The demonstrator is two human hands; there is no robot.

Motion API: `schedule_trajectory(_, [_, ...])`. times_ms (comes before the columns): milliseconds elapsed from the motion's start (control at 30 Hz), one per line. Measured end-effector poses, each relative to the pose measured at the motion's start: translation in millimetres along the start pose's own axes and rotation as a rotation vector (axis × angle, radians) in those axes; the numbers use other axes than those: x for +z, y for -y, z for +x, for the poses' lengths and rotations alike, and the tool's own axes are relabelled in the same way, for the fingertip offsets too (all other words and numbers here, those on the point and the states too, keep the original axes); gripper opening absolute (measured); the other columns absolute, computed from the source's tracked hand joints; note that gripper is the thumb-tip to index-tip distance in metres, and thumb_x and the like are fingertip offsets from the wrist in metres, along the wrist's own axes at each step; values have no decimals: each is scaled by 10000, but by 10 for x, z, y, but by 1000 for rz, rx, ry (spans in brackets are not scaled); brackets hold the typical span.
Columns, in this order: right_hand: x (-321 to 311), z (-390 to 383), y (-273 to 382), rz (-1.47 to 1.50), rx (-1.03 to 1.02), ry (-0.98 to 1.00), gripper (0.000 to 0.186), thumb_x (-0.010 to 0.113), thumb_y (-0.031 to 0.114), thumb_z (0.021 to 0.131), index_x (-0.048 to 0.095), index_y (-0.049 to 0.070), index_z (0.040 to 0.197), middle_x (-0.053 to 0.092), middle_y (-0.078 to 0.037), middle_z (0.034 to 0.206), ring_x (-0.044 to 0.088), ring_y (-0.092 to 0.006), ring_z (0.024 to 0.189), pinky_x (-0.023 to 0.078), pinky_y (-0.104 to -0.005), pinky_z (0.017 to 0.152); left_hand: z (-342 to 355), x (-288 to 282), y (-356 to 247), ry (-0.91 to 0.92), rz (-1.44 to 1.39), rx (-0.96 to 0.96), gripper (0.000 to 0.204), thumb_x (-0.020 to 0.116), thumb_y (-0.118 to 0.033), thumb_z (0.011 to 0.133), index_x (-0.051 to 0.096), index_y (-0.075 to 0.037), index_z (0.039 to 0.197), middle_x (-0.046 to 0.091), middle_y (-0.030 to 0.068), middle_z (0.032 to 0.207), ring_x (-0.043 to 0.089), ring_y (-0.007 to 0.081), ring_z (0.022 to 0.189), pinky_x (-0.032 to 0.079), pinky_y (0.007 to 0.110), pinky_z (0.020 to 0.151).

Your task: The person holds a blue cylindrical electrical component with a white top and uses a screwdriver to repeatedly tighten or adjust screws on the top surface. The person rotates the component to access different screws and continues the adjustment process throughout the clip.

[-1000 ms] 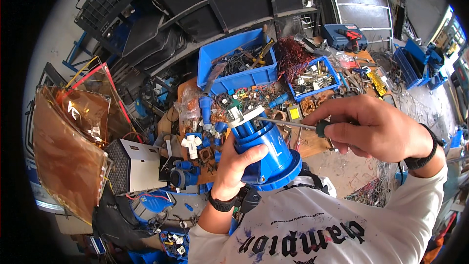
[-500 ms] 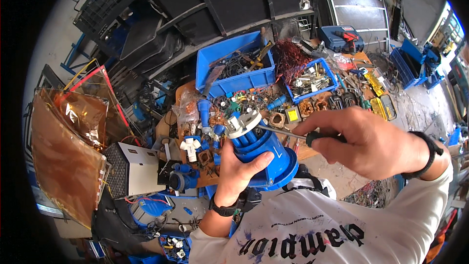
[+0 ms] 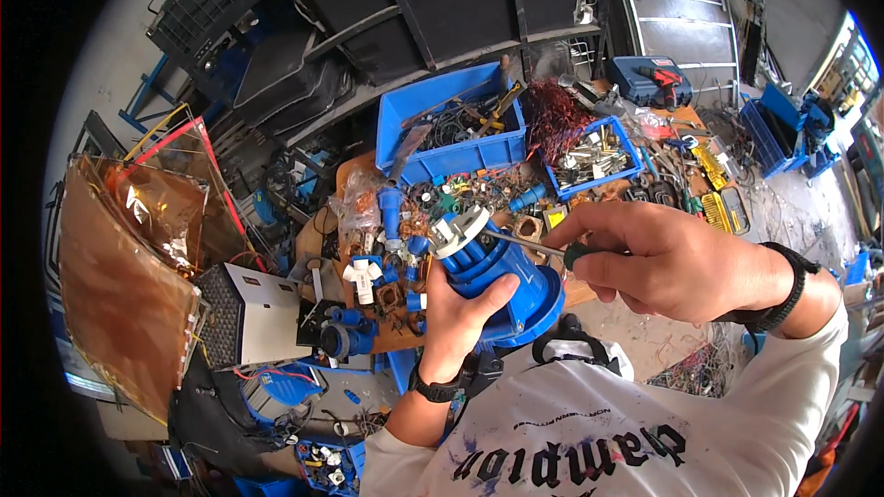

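Note:
My left hand (image 3: 458,317) is closed around a large blue plastic industrial plug (image 3: 517,287), its wide flange toward me. A round pale insert (image 3: 461,232) tops its far end, above several blue ribs. In my right hand (image 3: 658,262) is a screwdriver (image 3: 525,241), held by its dark handle. The metal shaft points left, and its tip meets the edge of the pale insert or lies just beside it; the exact contact is too small to tell. My left fingers are mostly hidden behind the plug, with the thumb lying along its near side.
Beyond my hands a wooden bench carries loose connector parts, a large blue crate (image 3: 451,155) of cables and a smaller blue tray (image 3: 599,182) of metal pins. Farther right are a yellow bit set (image 3: 715,212) and a red drill (image 3: 667,78) on a case. A white-and-grey box (image 3: 262,317) stands left.
My right hand and the screwdriver have shifted slightly left and turned a little. The plug stays in my left hand, and the whole view has moved slightly.

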State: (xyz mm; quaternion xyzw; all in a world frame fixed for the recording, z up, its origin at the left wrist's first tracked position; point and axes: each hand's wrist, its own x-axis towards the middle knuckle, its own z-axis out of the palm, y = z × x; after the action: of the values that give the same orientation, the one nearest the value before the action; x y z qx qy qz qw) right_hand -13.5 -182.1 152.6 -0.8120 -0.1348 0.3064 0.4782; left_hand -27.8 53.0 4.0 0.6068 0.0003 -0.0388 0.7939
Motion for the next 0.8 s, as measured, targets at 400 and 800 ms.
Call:
schedule_trajectory(400, [446,193,-313,403,-43,-20,315,500,102,1058,526,44,1367,556,21,786,444,-23,617,355,-204,530,-14,-57,13,-81,-93,67,699,869,-187,781,496,-35,1352,659,82,1179,668,184,1043,540,359,960])
schedule_trajectory(800, [50,126,-13,-203,-194,-87,273,593,127,968,631,-12,1199,706,-189,861,711,-302,807,542,-400,741,-1,-68,20,-14,14,-7,700,895,-228,762,521,-38,1322,667,77,1163,665,173,1037,540,352,949])
